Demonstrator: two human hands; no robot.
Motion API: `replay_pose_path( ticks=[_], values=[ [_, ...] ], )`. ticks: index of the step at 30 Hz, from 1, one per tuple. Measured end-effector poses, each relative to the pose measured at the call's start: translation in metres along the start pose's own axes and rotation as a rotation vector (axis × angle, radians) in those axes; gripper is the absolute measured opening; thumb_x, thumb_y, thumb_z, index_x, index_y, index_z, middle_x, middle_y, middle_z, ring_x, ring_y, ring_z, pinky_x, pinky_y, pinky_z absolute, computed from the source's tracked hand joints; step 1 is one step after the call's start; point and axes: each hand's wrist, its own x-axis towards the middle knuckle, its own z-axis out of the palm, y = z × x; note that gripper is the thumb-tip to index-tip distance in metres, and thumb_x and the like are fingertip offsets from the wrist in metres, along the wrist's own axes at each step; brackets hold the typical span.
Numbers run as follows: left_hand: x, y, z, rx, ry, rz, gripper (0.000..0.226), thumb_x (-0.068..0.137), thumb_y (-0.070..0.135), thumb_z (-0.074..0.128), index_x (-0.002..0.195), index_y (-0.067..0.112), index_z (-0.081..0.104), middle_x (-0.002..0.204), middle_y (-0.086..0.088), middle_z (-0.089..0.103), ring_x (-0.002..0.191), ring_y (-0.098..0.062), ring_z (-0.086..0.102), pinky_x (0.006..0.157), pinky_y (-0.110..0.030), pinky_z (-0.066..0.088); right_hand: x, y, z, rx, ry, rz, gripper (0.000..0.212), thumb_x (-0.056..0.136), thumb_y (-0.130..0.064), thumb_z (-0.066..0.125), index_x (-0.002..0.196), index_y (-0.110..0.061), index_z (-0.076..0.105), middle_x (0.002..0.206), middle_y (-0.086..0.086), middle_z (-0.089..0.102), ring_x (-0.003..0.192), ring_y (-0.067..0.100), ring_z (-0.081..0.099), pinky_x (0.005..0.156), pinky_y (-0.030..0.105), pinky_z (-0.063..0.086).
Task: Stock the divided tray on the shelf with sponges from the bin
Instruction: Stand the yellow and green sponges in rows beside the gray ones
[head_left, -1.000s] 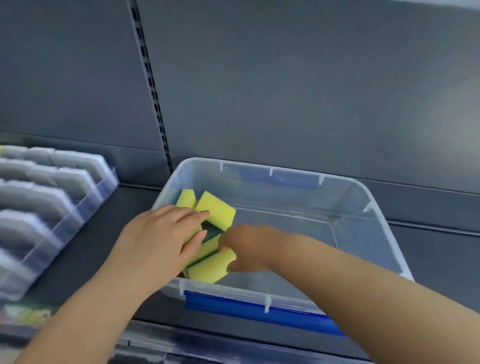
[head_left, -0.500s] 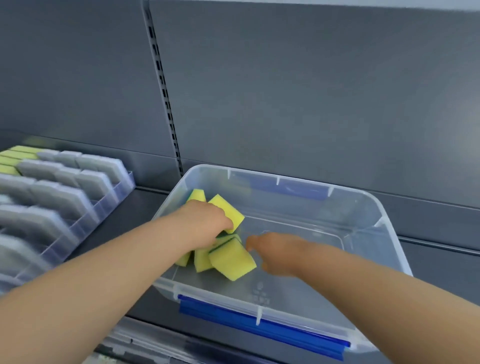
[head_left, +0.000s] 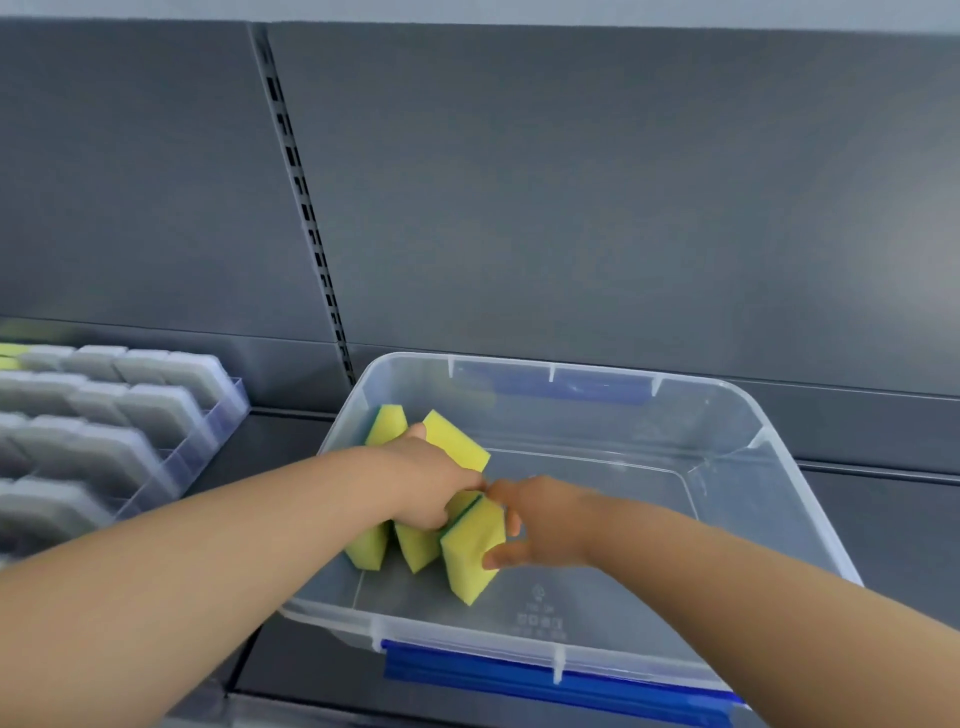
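A clear plastic bin (head_left: 769, 441) with blue latches sits on the grey shelf. Several yellow sponges with green backing lie in its left half. My left hand (head_left: 426, 483) is closed over a row of upright sponges (head_left: 415, 545). My right hand (head_left: 535, 519) pinches the rightmost sponge (head_left: 470, 556) of that row between thumb and fingers. Two more sponges (head_left: 454, 439) lean behind my left hand. The divided tray (head_left: 171, 457) stands at the left, with grey dividers and a few yellow sponges at its far left edge.
A slotted upright (head_left: 306, 208) runs down the grey back panel behind the bin. The shelf surface (head_left: 270, 441) shows between tray and bin. The bin's right half holds nothing.
Both hands have closed in on the sponge row; the sponges now stand upright, pressed together. The view has shifted right and up, pushing the tray further left.
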Motion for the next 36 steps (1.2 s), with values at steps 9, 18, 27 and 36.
replay_pose_path(
  ticks=[9,18,27,36],
  values=[
    [-0.001,-0.016,0.009,-0.05,0.026,0.019,0.031,0.093,0.04,0.026,0.118,0.042,0.044,0.067,0.01,0.046,0.085,-0.025,0.039,0.079,-0.032,0.024,-0.007,-0.022,-0.008,-0.487,0.247,-0.316,0.059,0.082,-0.06,0.051,0.129,-0.035,0.023,0.1,0.002,0.059,0.082,0.029,0.057,0.063,0.033,0.041],
    [0.002,-0.017,0.016,-0.032,0.121,-0.004,0.034,0.091,0.043,0.041,0.125,0.041,0.04,0.076,0.007,0.05,0.086,-0.024,0.034,0.067,-0.029,0.016,-0.013,-0.04,-0.007,-0.706,0.152,-0.564,0.057,0.089,-0.041,0.054,0.139,-0.031,0.027,0.1,0.006,0.053,0.076,0.026,0.047,0.057,0.031,0.033],
    [0.0,-0.027,0.016,-0.137,0.241,-0.011,0.033,0.084,0.052,0.051,0.114,0.04,0.042,0.08,0.008,0.053,0.082,-0.021,0.041,0.069,-0.029,0.023,-0.011,-0.034,-0.007,-0.865,0.054,-0.377,0.045,0.088,-0.025,0.058,0.126,-0.018,0.037,0.097,0.009,0.055,0.078,0.031,0.054,0.056,0.034,0.039],
    [0.0,-0.026,0.003,-0.333,0.271,-0.056,0.055,0.082,0.046,0.056,0.132,0.046,0.033,0.087,0.013,0.048,0.073,-0.01,0.041,0.053,-0.015,0.023,-0.004,0.008,-0.004,-0.668,-0.08,-0.005,0.07,0.077,-0.041,0.069,0.136,-0.024,0.033,0.129,0.007,0.043,0.114,0.029,0.048,0.078,0.039,0.044]
  ],
)
